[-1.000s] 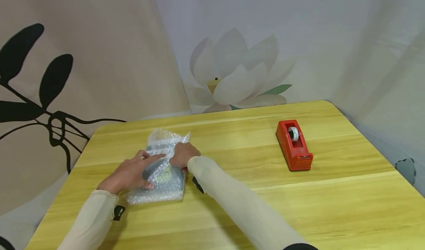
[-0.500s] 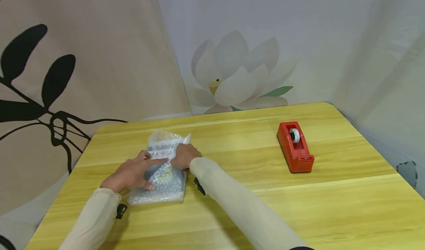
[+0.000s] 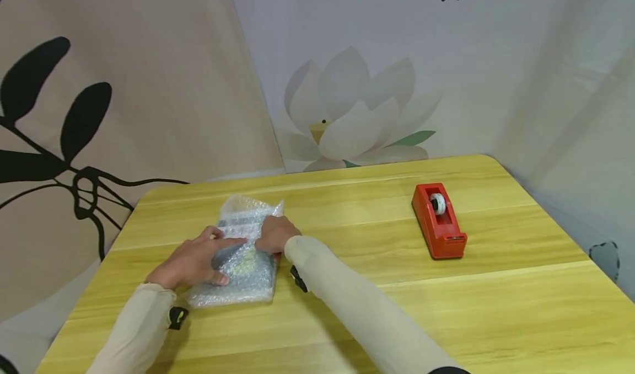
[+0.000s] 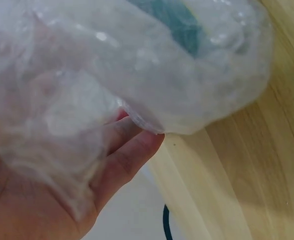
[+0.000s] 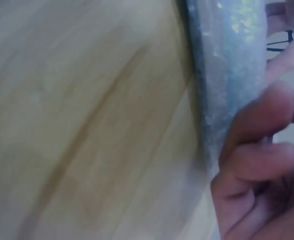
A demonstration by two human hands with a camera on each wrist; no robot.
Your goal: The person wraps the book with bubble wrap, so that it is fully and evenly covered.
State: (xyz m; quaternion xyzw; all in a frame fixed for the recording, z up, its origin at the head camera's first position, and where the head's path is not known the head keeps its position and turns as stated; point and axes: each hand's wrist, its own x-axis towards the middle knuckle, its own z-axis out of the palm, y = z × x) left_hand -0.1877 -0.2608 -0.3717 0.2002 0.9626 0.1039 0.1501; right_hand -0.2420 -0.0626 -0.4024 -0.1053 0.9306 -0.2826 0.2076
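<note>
A flat package in bubble wrap [image 3: 248, 280] lies on the left part of the table, with dark and pale yellow-green patches showing through the clear plastic. My left hand [image 3: 195, 261] rests across its left side, index finger straight and thumb spread toward the near end. In the left wrist view a loose fold of wrap covers part of the left palm [image 4: 31, 205]. On the package's right side my right hand [image 3: 278, 234] presses down, its index fingertip near the left one. The right wrist view shows the curled fingers [image 5: 257, 160] against the wrapped edge, with nothing visible inside them.
A red tape dispenser [image 3: 440, 222] with a white roll stands on the right part of the wooden table [image 3: 446, 308]. Behind the table hangs a cloth backdrop [image 3: 357, 109] printed with a lotus and dark leaves.
Both hands stay on the package in nearly the same places. Only a slight shift of the head view shows; the tape dispenser stays put.
</note>
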